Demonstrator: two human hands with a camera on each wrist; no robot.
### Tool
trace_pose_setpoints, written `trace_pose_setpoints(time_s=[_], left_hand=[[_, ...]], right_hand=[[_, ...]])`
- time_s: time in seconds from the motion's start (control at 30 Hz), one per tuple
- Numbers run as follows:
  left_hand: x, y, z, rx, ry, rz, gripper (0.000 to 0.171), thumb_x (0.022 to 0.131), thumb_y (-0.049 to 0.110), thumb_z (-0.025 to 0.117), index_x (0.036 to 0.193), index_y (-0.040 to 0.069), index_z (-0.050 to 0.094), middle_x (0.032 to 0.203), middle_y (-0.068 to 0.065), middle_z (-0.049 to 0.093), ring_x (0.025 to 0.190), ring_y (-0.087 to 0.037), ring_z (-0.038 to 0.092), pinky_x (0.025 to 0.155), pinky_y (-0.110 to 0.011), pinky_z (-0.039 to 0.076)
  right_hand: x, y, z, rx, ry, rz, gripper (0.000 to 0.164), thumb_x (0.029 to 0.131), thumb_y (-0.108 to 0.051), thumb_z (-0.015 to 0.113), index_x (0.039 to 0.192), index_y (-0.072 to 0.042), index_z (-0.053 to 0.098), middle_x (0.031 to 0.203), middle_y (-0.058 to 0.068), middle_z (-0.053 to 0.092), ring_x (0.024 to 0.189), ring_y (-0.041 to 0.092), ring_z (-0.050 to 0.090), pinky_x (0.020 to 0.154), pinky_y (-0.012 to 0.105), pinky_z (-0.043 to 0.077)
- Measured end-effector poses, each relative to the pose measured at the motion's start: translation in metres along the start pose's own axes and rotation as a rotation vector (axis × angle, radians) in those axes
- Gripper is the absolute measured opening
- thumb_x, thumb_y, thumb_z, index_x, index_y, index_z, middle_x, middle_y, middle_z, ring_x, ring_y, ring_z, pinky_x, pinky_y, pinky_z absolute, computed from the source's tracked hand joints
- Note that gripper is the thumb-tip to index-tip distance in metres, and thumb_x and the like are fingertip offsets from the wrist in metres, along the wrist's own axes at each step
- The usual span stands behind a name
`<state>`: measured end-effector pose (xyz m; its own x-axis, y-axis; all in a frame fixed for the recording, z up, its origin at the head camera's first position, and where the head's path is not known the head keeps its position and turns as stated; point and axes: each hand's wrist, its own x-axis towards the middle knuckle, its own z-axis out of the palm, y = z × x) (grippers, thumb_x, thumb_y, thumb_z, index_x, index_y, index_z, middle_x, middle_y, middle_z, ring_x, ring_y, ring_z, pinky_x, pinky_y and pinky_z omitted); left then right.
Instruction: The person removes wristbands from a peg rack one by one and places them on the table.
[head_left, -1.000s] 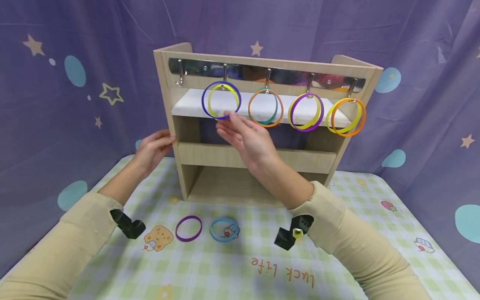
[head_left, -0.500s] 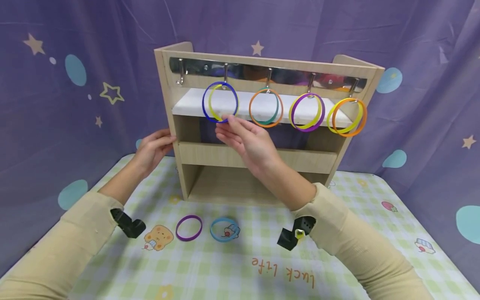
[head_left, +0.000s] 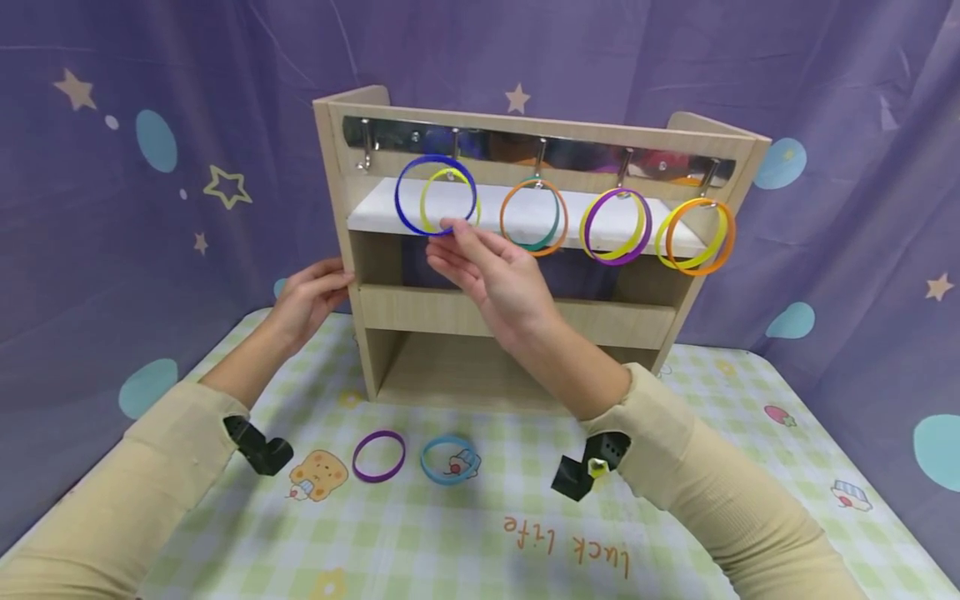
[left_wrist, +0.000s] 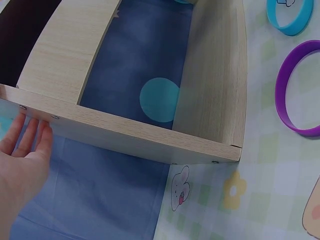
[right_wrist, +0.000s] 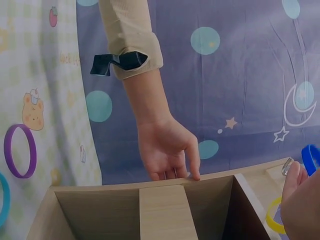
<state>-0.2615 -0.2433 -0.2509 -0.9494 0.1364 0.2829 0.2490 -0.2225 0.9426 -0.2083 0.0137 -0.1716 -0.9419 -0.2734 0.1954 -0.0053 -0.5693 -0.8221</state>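
Note:
My right hand (head_left: pixel 498 279) pinches the lower edge of a blue ring (head_left: pixel 397 196) between thumb and fingers. The blue ring overlaps a yellow ring (head_left: pixel 423 198) in the head view; the yellow one hangs from the second hook from the left. In the right wrist view, the blue ring (right_wrist: pixel 311 159) shows partly, at the right edge. My left hand (head_left: pixel 307 304) rests its fingertips against the left side panel of a small wooden shelf (head_left: pixel 517 310). That same left hand (left_wrist: pixel 22 170) has fairly straight fingers in the left wrist view.
Pairs of rings hang on the hooks to the right, among them an orange ring (head_left: pixel 503 218) and a purple ring (head_left: pixel 649 225). The leftmost hook (head_left: pixel 366 146) is bare. Another purple ring (head_left: pixel 378 479) and a light blue ring (head_left: pixel 447 481) lie on the checked cloth.
My right hand first lowered the blue ring slightly, then brought it up and to the left, shifting it off the yellow ring's outline. The left hand has stayed on the side panel.

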Motion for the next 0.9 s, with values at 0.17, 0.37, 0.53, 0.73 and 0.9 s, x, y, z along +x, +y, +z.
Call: trace_pose_setpoints(time_s=[0.17,0.37,0.53,0.73,0.9], left_hand=[[0.001,0.0,0.0,-0.015,-0.004,0.007,0.014,0.097,0.005,0.05,0.103,0.013,0.06,0.1,0.006,0.065,0.093,-0.005,0.062,0.089,-0.015,0.048],[0.001,0.0,0.0,0.0,-0.001,0.0,0.013,0.097,0.007,0.05,0.108,0.009,0.056,0.101,0.007,0.064,0.094,-0.004,0.061,0.09,-0.015,0.047],[0.0,0.0,0.001,0.023,0.002,-0.013,0.018,0.097,0.008,0.05,0.115,0.005,0.048,0.103,0.007,0.061,0.095,-0.004,0.059,0.091,-0.014,0.045],[0.0,-0.002,0.001,-0.006,0.004,0.005,0.013,0.097,0.006,0.05,0.108,0.009,0.056,0.101,0.005,0.064,0.094,-0.005,0.061,0.09,-0.016,0.047],[0.001,-0.002,0.001,-0.029,-0.003,0.023,0.016,0.096,0.004,0.05,0.103,0.012,0.062,0.1,0.004,0.066,0.094,-0.006,0.063,0.089,-0.016,0.048]], right_hand=[[-0.001,0.0,0.002,-0.015,0.002,0.013,0.037,0.099,-0.009,0.051,0.128,0.013,0.051,0.076,0.003,0.069,0.076,0.012,0.068,0.093,0.033,0.055],[-0.004,0.006,-0.006,-0.076,-0.005,0.076,0.033,0.099,-0.01,0.052,0.124,0.012,0.055,0.077,0.004,0.07,0.076,0.013,0.068,0.081,0.025,0.058],[-0.006,0.014,-0.022,-0.161,-0.016,0.12,0.037,0.099,-0.01,0.052,0.128,0.013,0.052,0.081,0.002,0.071,0.078,0.011,0.069,0.083,0.025,0.058],[-0.011,0.026,-0.049,-0.317,-0.041,0.191,0.039,0.1,-0.01,0.049,0.13,0.014,0.048,0.112,0.019,0.065,0.082,0.009,0.068,0.09,0.028,0.056],[-0.016,0.031,-0.068,-0.372,-0.024,0.241,0.04,0.101,-0.01,0.048,0.132,0.015,0.047,0.13,0.029,0.054,0.083,0.008,0.067,0.09,0.026,0.055]])
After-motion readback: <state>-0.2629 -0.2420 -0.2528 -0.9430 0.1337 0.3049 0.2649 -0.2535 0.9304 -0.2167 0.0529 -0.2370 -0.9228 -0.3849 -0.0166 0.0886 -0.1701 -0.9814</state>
